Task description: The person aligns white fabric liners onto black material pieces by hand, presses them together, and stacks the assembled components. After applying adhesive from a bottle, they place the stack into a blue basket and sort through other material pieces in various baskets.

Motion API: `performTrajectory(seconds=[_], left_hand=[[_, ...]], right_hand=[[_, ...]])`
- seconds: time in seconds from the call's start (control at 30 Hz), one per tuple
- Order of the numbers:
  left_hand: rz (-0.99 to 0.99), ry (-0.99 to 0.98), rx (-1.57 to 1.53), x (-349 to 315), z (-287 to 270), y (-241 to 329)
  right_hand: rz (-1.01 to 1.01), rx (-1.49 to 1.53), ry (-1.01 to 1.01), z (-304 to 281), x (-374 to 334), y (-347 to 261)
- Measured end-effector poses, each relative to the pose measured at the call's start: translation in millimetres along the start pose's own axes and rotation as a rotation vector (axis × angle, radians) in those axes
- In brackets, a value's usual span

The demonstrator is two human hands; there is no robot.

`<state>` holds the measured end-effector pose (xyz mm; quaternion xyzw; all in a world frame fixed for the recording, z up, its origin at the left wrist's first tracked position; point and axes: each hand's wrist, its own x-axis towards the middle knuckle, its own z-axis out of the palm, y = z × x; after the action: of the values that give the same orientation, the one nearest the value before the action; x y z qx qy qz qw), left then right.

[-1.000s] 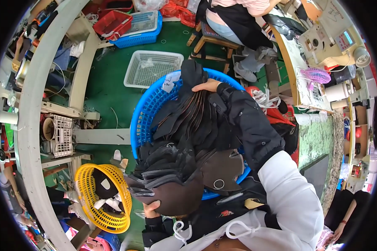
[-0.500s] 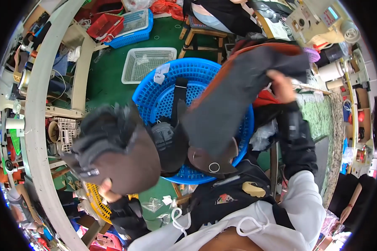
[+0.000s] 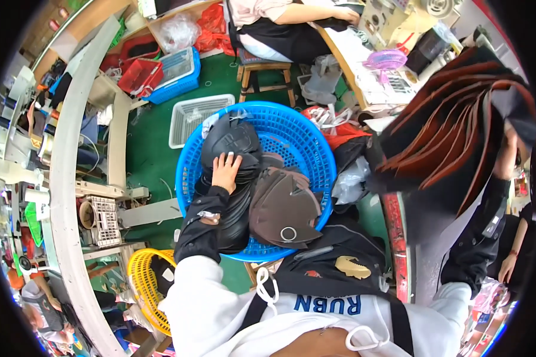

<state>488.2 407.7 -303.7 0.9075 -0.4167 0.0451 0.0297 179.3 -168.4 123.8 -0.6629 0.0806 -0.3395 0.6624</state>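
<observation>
In front of me stands a round blue plastic basket [image 3: 315, 128]. Along its left side lies a stack of black shaped pieces [image 3: 229, 140]. My left hand [image 3: 225, 172] rests on this stack with its fingers spread, holding nothing. Beside the stack, dark brown curved pieces [image 3: 283, 205] fill the basket's near right part, with a small pale ring on top. Raised at the far right, my right hand [image 3: 507, 153] grips a bundle of fabric panels [image 3: 443, 134], dark on one side and rust-brown on the other. The bundle fans out and hangs down to the left of the hand.
Behind the basket are a white crate [image 3: 187, 122] and a blue crate [image 3: 187, 77]. A yellow basket [image 3: 138, 285] stands low on the left. A person sits on a wooden stool [image 3: 267, 76] at a sewing table. A white beam [image 3: 65, 178] runs down the left.
My left hand has set the dark pieces into the blue basket and opened on top of them. My right hand has carried the fabric panels from over the basket to the far right.
</observation>
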Motion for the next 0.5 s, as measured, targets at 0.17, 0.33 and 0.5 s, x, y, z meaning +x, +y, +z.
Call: performTrajectory(seconds=[0.17, 0.33, 0.5], left_hand=[[-0.008, -0.045, 0.099, -9, -16, 11], [-0.077, -0.006, -0.897, 16, -175, 142], [0.360, 0.209, -1.298, 27, -302, 301]], right_hand=[[0.095, -0.092, 0.068, -27, -56, 35], [0.128, -0.179, -0.102, -10, -75, 49], [0.152, -0.245, -0.177, 70, -76, 0]])
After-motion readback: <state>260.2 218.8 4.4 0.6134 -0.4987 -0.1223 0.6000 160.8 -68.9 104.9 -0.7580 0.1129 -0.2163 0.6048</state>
